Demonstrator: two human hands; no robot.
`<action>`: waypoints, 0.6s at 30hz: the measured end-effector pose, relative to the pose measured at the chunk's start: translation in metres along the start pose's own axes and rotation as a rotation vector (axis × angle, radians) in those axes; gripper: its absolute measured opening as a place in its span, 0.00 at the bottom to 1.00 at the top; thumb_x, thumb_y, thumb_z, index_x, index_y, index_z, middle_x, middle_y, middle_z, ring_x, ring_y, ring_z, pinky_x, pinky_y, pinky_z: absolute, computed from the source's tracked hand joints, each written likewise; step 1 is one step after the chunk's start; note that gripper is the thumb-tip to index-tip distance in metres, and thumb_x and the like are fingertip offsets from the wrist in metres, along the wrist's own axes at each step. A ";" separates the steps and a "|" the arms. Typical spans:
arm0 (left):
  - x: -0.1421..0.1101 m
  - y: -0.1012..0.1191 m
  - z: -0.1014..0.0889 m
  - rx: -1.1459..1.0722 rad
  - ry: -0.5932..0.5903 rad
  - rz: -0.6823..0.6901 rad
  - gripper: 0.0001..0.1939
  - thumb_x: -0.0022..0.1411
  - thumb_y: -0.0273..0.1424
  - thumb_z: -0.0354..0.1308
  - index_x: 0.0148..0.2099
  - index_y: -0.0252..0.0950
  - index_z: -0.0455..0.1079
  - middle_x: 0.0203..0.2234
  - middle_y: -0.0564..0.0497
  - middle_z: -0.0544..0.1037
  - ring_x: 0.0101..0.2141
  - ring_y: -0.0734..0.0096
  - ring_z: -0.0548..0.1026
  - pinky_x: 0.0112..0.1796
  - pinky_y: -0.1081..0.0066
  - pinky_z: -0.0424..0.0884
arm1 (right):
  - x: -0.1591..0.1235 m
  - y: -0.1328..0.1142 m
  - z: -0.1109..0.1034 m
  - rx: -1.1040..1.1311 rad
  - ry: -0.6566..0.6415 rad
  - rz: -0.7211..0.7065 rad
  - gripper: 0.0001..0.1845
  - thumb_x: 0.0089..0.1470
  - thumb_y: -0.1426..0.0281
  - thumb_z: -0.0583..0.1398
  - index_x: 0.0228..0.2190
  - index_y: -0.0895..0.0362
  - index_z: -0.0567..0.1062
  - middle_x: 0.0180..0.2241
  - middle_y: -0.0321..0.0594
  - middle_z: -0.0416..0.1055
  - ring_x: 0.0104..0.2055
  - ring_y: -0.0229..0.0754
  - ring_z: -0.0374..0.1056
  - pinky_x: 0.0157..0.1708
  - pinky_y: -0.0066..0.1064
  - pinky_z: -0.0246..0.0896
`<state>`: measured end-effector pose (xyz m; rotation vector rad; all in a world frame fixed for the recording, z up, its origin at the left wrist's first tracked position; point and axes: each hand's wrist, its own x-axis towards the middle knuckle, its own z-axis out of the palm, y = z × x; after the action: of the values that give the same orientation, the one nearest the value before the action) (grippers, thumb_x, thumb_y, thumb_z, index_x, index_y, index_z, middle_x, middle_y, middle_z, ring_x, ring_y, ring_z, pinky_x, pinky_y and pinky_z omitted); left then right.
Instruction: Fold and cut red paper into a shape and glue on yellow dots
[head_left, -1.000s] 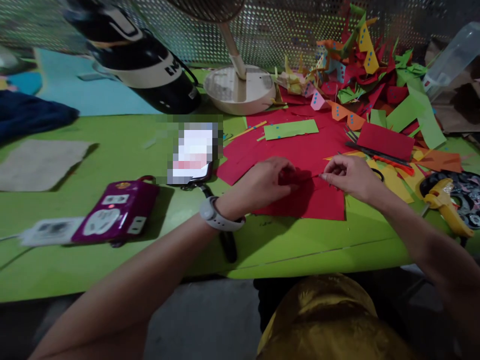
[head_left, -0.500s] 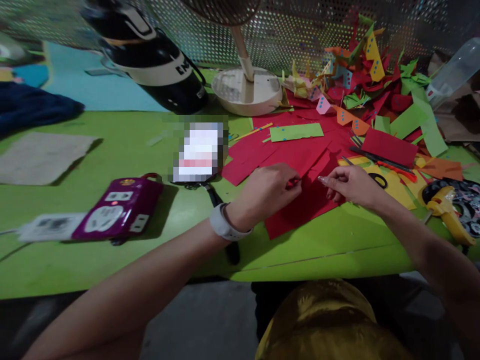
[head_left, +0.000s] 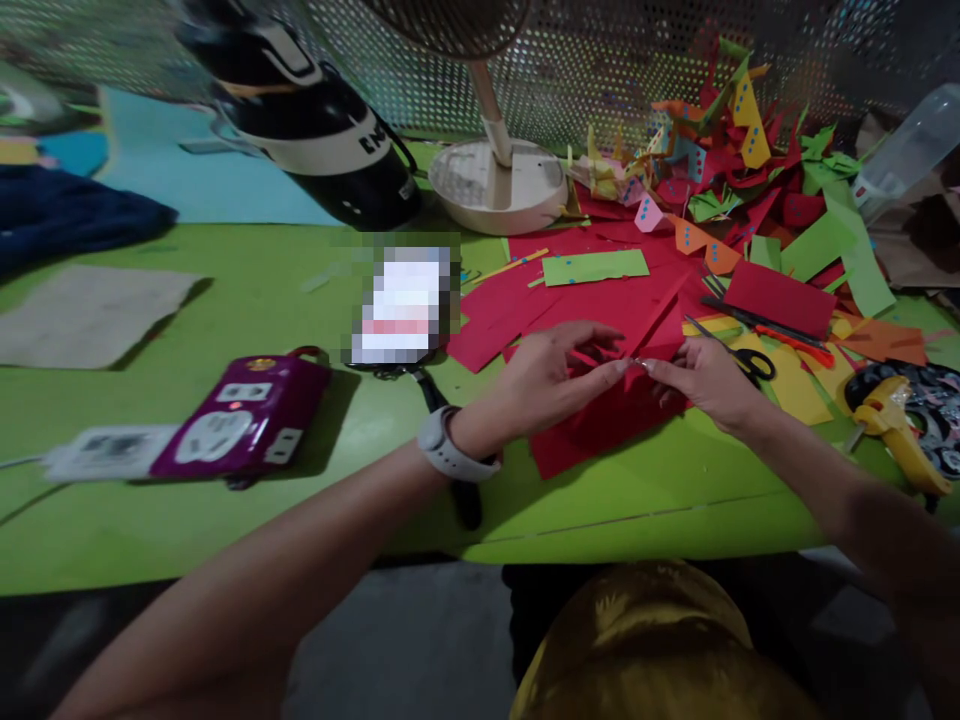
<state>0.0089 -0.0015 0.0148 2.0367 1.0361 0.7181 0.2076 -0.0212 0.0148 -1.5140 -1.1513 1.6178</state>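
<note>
My left hand (head_left: pixel 551 380), with a pale watch (head_left: pixel 454 445) on its wrist, is closed around a piece of red paper (head_left: pixel 660 350). Its thumb points toward my other hand, and the fingertips curl over the paper. My right hand (head_left: pixel 701 380) pinches the same piece from the other side, the two thumb tips nearly meeting. Below both hands lies a larger red sheet (head_left: pixel 574 440). Red on red makes the held piece's outline hard to follow. Black-handled scissors (head_left: pixel 752 364) rest just beyond my right hand.
A phone (head_left: pixel 401 310) lies left of the red sheets. Further left is a purple power socket box (head_left: pixel 244 420). A large black bottle (head_left: pixel 330 150) and a fan base (head_left: pixel 499 190) stand behind. Coloured paper scraps (head_left: pixel 720 170) pile at back right; a yellow-handled tool (head_left: pixel 892 420) lies right.
My left hand has opened out from a tighter curl, its thumb now extended. Both hands have come together on the red paper, closing the gap between them.
</note>
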 end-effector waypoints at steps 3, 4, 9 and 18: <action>0.003 -0.008 0.005 -0.192 -0.091 -0.079 0.21 0.63 0.45 0.57 0.45 0.32 0.73 0.36 0.46 0.80 0.36 0.67 0.77 0.34 0.71 0.72 | -0.001 0.003 0.002 -0.007 -0.066 0.005 0.12 0.47 0.66 0.70 0.27 0.59 0.74 0.17 0.33 0.74 0.19 0.32 0.70 0.21 0.21 0.66; 0.004 -0.010 0.007 -0.220 -0.091 -0.086 0.20 0.62 0.46 0.57 0.44 0.32 0.73 0.35 0.46 0.80 0.34 0.67 0.76 0.33 0.71 0.71 | -0.001 0.003 0.002 -0.016 -0.081 0.006 0.12 0.47 0.65 0.70 0.27 0.59 0.75 0.17 0.33 0.74 0.19 0.32 0.70 0.20 0.21 0.66; 0.005 -0.012 0.009 -0.362 -0.089 -0.118 0.16 0.59 0.43 0.62 0.38 0.34 0.70 0.29 0.50 0.77 0.31 0.71 0.74 0.30 0.73 0.69 | -0.001 0.002 -0.003 -0.046 -0.052 -0.044 0.13 0.46 0.65 0.71 0.26 0.58 0.73 0.18 0.37 0.76 0.18 0.33 0.70 0.18 0.21 0.64; 0.006 -0.009 0.008 -0.649 -0.106 -0.369 0.20 0.49 0.44 0.70 0.36 0.33 0.72 0.25 0.53 0.76 0.24 0.78 0.70 0.23 0.78 0.63 | -0.001 0.007 -0.001 -0.095 -0.055 -0.144 0.14 0.49 0.63 0.67 0.26 0.56 0.68 0.17 0.33 0.73 0.17 0.33 0.68 0.15 0.21 0.57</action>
<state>0.0138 0.0043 0.0037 1.2724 0.9268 0.6341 0.2094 -0.0248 0.0089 -1.4181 -1.3526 1.5358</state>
